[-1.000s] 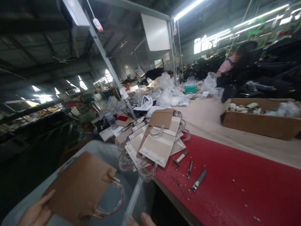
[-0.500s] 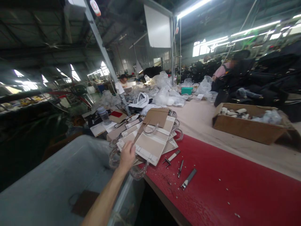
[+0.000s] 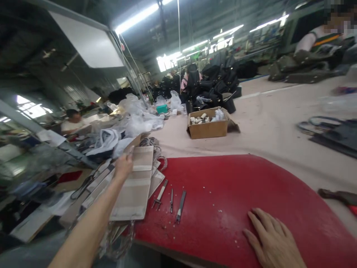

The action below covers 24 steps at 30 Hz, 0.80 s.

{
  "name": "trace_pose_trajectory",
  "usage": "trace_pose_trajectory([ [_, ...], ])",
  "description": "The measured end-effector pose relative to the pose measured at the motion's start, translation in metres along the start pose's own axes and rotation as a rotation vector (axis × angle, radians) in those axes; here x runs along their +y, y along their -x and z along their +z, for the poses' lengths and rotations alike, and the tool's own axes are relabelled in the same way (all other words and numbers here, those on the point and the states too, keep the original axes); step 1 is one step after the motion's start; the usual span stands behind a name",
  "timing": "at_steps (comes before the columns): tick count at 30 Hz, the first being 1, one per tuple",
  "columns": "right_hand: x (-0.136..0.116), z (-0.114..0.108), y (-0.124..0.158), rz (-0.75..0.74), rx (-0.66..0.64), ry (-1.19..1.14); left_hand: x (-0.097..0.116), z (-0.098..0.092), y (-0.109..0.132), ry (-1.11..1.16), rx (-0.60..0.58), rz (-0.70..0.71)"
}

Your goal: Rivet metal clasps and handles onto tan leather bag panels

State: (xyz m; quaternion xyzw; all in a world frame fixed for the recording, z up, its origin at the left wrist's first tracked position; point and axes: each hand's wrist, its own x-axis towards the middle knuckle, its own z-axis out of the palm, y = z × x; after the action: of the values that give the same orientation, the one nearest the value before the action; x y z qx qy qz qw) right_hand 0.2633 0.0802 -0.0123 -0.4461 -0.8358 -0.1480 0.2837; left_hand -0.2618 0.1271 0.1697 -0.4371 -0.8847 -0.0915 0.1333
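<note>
My left hand (image 3: 123, 166) reaches out to a stack of beige card panels (image 3: 135, 188) with clear looped handles at the left end of the red mat (image 3: 223, 186). Its fingers are closed on the left edge of the top panel. My right hand (image 3: 272, 238) lies flat on the red mat near the front edge, fingers spread, holding nothing. Three slim metal tools (image 3: 171, 197) lie side by side on the mat just right of the stack, among small white specks.
An open cardboard box (image 3: 208, 127) of small parts sits on the pale table beyond the mat. Heaps of clear plastic bags (image 3: 139, 119) lie at the back left. A dark bag (image 3: 334, 136) and a red-handled tool (image 3: 341, 196) are at the right. People work at the far tables.
A brown panel I held a second ago was let go into the grey bin. My left hand then reached the stack, the view swung right, and my right hand came down flat on the mat.
</note>
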Motion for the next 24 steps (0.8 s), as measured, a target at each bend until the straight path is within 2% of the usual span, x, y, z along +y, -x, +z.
trace_pose_trajectory([
  [3,-0.002,-0.003,0.001,0.007,0.004,-0.004,0.044,-0.024,-0.023,0.005,0.033,-0.034],
  [5,-0.001,-0.005,0.001,-0.011,0.013,-0.022,0.073,-0.03,-0.013,0.02,0.053,-0.016],
  [6,-0.001,-0.005,0.0,-0.02,0.011,-0.035,0.088,-0.028,0.002,0.033,0.056,0.018],
  [8,0.001,-0.005,-0.001,-0.033,0.001,-0.061,0.117,-0.017,0.051,0.083,0.005,0.194],
  [11,0.002,-0.004,-0.002,-0.026,-0.023,-0.091,0.154,0.012,0.154,0.182,-0.187,0.39],
  [14,0.001,-0.005,-0.002,0.014,-0.058,-0.119,0.18,0.036,0.254,0.273,-0.41,0.439],
  [16,0.0,-0.006,-0.002,0.039,-0.097,-0.158,0.194,0.041,0.302,0.333,-0.484,0.483],
  [19,0.0,-0.009,0.0,0.095,-0.133,-0.289,0.214,0.032,0.343,0.378,-0.524,0.561],
  [24,0.017,-0.018,0.013,0.336,-0.003,-0.704,0.238,0.005,0.375,0.34,-0.662,0.613],
])
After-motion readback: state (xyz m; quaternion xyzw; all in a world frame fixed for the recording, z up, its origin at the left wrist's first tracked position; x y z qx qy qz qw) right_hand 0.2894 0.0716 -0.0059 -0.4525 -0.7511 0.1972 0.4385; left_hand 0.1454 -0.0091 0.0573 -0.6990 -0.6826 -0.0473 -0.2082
